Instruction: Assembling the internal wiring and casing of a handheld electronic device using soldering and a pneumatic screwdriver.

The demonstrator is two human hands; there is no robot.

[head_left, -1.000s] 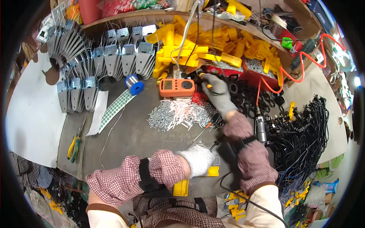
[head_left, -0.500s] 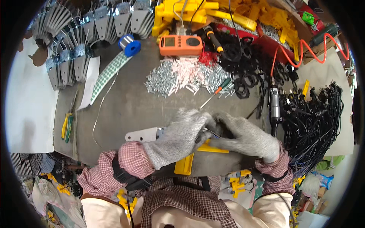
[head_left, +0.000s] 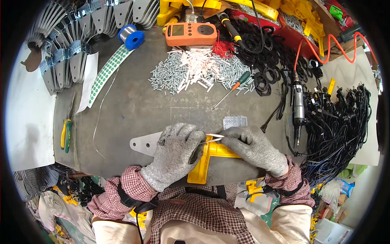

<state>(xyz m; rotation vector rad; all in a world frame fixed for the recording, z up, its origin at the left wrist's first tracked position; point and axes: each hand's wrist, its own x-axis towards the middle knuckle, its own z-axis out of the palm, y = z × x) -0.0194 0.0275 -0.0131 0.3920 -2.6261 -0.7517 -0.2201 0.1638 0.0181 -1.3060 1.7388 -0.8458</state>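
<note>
Thin white and reddish wires [head_left: 213, 138] stretch between my two gloved hands above the table. My left hand [head_left: 174, 152] is curled closed around their left ends, which disappear behind its fingers. The thumb and forefinger of my right hand [head_left: 256, 148] pinch the right ends. Below the wires lies a yellow plastic T-shaped part [head_left: 200, 168], partly covered by my hands. A flat grey metal plate with holes [head_left: 142, 144] reaches out from under my left hand. Just beyond my right hand lies a small silver printed label plate [head_left: 235, 121].
Screws [head_left: 166, 75], pink-white sleeves [head_left: 195, 67] and a screwdriver [head_left: 232, 89] lie ahead, before an orange meter [head_left: 191, 34]. Rightward are a power screwdriver [head_left: 299, 103] and black cables [head_left: 337, 126]. Leftward are pliers [head_left: 66, 134], a solder spool [head_left: 133, 38] and metal brackets [head_left: 77, 61].
My hands have drawn slightly apart, showing the wires between them. The label plate and more of the yellow part have come into sight. The view has shifted a little.
</note>
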